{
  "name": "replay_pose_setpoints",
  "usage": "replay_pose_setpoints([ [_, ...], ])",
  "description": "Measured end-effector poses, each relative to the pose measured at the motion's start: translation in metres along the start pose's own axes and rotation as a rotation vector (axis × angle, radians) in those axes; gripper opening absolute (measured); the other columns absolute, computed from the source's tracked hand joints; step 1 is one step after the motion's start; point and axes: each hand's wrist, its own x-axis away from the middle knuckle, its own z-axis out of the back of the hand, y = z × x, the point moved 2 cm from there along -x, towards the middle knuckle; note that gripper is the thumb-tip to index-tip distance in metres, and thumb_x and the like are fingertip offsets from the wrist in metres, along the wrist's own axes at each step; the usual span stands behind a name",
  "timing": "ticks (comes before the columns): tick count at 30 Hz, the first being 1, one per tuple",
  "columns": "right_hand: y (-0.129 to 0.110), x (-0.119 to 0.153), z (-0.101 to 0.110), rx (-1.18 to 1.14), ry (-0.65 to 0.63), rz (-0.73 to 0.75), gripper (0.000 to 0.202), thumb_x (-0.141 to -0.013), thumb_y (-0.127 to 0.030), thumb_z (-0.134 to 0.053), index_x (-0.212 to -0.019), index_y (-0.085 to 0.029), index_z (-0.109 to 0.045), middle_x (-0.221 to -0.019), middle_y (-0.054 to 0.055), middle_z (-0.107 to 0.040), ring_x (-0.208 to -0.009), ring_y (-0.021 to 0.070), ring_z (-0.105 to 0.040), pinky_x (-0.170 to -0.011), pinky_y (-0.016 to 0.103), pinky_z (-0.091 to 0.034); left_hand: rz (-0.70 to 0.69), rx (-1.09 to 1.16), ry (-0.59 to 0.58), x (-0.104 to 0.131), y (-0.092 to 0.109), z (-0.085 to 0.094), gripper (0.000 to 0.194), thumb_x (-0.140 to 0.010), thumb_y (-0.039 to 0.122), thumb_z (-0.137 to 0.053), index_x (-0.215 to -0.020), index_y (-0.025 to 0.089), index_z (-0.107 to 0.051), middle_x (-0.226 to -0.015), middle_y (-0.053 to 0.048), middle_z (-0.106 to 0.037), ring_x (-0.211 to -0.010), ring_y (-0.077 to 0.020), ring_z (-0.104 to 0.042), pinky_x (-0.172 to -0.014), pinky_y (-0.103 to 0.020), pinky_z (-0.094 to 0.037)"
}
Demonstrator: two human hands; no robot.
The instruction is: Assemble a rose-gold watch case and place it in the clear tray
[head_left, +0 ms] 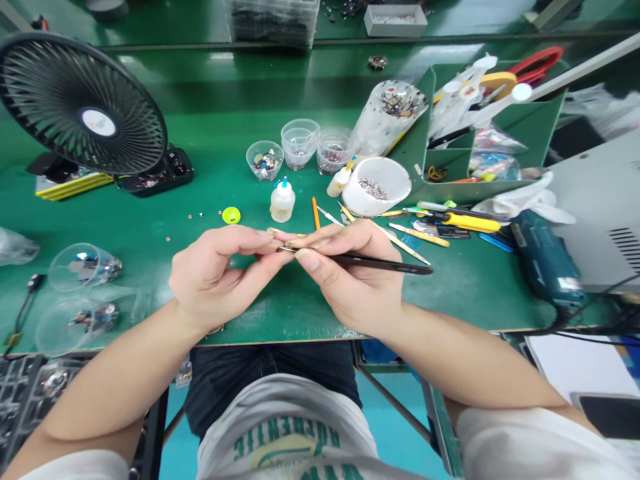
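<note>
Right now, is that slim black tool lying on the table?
No, your right hand holds the black tool above the green table.

On the table point(210, 177), a fan point(97, 123) stands at upper left, with 2 cups point(63, 270) below it near the left edge. At upper centre, 3 cups point(300, 157) stand behind a bottle point(283, 202); to their right, a bowl point(356, 200) holds small parts. An organizer point(530, 130) fills the upper right, a corded tool point(545, 260) below it. The left hand point(220, 273) and right hand point(355, 273) meet at centre, in front of the bottle.
</note>
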Motion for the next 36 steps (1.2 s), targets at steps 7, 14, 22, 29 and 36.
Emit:
replay_pose_setpoints([
  [7, -0.0023, 0.0008, 0.0015, 0.054, -0.018, 0.005, 0.019, -0.091, -0.024, -0.089, -0.09, -0.028, -0.07, -0.099, -0.001, -0.086, -0.104, 0.0245, -0.085, -0.103, 0.05, -0.071, 0.015, 0.001, 0.013, -0.0007, 0.0023, 0.0007, 0.028, -0.089, 0.029, -0.089, -0.11, 0.029, -0.071, -0.092, 0.004, -0.083, -0.079, -0.0146, -0.082, -0.076, -0.027, -0.07],
  [14, -0.0043, 0.0007, 0.0017, 0.073, -0.027, 0.032, 0.018, -0.091, -0.021, -0.089, -0.092, -0.028, -0.072, -0.1, -0.001, -0.086, -0.104, 0.0247, -0.085, -0.104, 0.051, -0.071, 0.02, 0.035, 0.008, -0.0007, 0.0018, 0.0007, 0.031, -0.09, 0.026, -0.089, -0.115, 0.03, -0.07, -0.091, 0.004, -0.082, -0.077, -0.014, -0.082, -0.074, -0.027, -0.07],
  [22, -0.0051, 0.0019, 0.0023, 0.066, -0.05, 0.068, 0.018, -0.092, -0.014, -0.085, -0.092, -0.027, -0.074, -0.104, 0.0, -0.086, -0.108, 0.0252, -0.084, -0.105, 0.05, -0.071, 0.018, 0.099, 0.024, -0.0001, 0.0008, -0.0001, 0.035, -0.09, 0.024, -0.089, -0.119, 0.034, -0.071, -0.09, 0.005, -0.082, -0.077, -0.0145, -0.082, -0.072, -0.028, -0.071],
  [29, -0.0056, 0.0042, 0.0026, 0.076, -0.066, 0.103, 0.026, -0.091, -0.003, -0.081, -0.098, -0.028, -0.076, -0.106, 0.0, -0.085, -0.111, 0.025, -0.084, -0.107, 0.048, -0.07, 0.035, 0.083, 0.03, 0.0028, -0.0016, -0.0007, 0.034, -0.09, 0.026, -0.089, -0.118, 0.033, -0.072, -0.092, 0.004, -0.083, -0.078, -0.0153, -0.082, -0.071, -0.029, -0.071],
  [36, -0.0038, 0.0045, 0.0052, 0.1, -0.111, 0.175, 0.028, -0.092, 0.0, -0.079, -0.103, -0.026, -0.075, -0.109, 0.001, -0.084, -0.114, 0.026, -0.083, -0.107, 0.051, -0.07, 0.019, 0.121, 0.03, 0.0043, -0.0044, 0.0002, 0.041, -0.085, 0.018, -0.092, -0.119, 0.03, -0.073, -0.095, 0.004, -0.084, -0.081, -0.0148, -0.082, -0.074, -0.027, -0.07],
])
